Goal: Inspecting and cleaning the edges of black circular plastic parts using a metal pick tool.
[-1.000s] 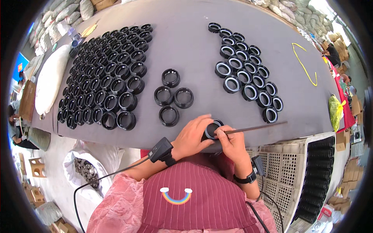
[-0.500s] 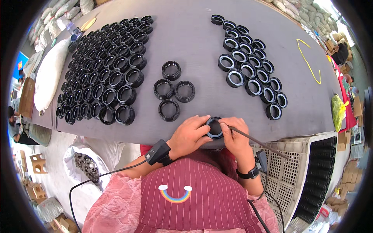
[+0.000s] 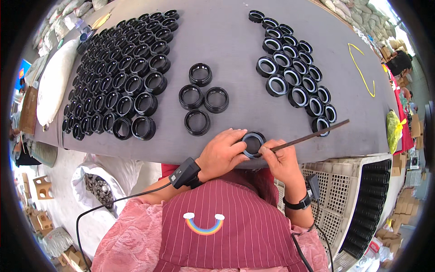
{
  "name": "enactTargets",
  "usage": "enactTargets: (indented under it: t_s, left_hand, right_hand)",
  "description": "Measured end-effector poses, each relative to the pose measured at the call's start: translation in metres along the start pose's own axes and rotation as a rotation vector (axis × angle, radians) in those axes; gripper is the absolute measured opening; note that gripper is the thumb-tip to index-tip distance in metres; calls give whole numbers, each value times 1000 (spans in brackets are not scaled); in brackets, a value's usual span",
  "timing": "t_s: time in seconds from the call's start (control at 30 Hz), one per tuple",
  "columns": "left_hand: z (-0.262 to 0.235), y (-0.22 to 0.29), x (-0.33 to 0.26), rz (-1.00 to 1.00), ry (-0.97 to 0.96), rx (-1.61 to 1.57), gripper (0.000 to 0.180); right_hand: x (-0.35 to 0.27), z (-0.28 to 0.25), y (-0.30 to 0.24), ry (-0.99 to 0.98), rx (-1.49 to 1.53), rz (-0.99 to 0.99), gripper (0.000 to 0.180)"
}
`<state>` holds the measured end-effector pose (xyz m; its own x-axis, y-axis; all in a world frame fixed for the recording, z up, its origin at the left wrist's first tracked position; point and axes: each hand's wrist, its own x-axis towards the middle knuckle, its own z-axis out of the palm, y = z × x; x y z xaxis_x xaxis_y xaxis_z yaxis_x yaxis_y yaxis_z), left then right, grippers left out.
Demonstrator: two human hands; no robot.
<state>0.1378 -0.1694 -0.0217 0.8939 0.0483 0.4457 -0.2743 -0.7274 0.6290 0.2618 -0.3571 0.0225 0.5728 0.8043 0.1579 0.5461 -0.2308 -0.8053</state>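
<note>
A black ring [image 3: 245,153] with a pale inner band is at the near edge of the table, gripped at its left side by the closed fingers of my left hand [image 3: 222,153]. My right hand [image 3: 282,158] pinches a thin dark rod [image 3: 312,135] whose near end meets the ring's right rim. The rod slants up and to the right over the table. Beyond my hands stand several loose black rings [image 3: 197,122] without a pale band showing.
Many black rings [image 3: 146,104] fill the table's left side. Pale-banded rings [image 3: 277,85] form a group at right. A yellow cord [image 3: 361,71] lies far right. A white sack [image 3: 58,81] rests at the left edge. Below are an open sack of metal parts [image 3: 99,190] and a white crate [image 3: 335,186].
The rod has swung from pointing down to the right to pointing up to the right. My right hand has turned with it, and the ring has shifted slightly.
</note>
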Motion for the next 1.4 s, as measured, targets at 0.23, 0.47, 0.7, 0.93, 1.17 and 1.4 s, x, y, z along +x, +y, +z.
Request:
enactTargets:
  t_s: [0.23,0.47,0.7,0.93,1.17,1.4]
  left_hand:
    - [1,-2,-1,-86,-1,-82,60]
    - [2,-1,2,-110,29,-62,75]
    - [6,8,7,-171,42,-131,77]
    - [-38,28,26,-106,-26,210,62]
    - [-47,-18,40,43,-186,697,63]
    - [-40,-56,96,-68,-72,1003,67]
  right_hand:
    - [4,27,0,167,-101,-202,2]
    - [-1,52,4,417,-43,-156,5]
    - [-8,66,28,570,142,-23,7]
    - [-28,58,34,694,830,160,19]
    - [-32,53,42,660,821,183,21]
    - [-34,53,47,603,786,116,20]
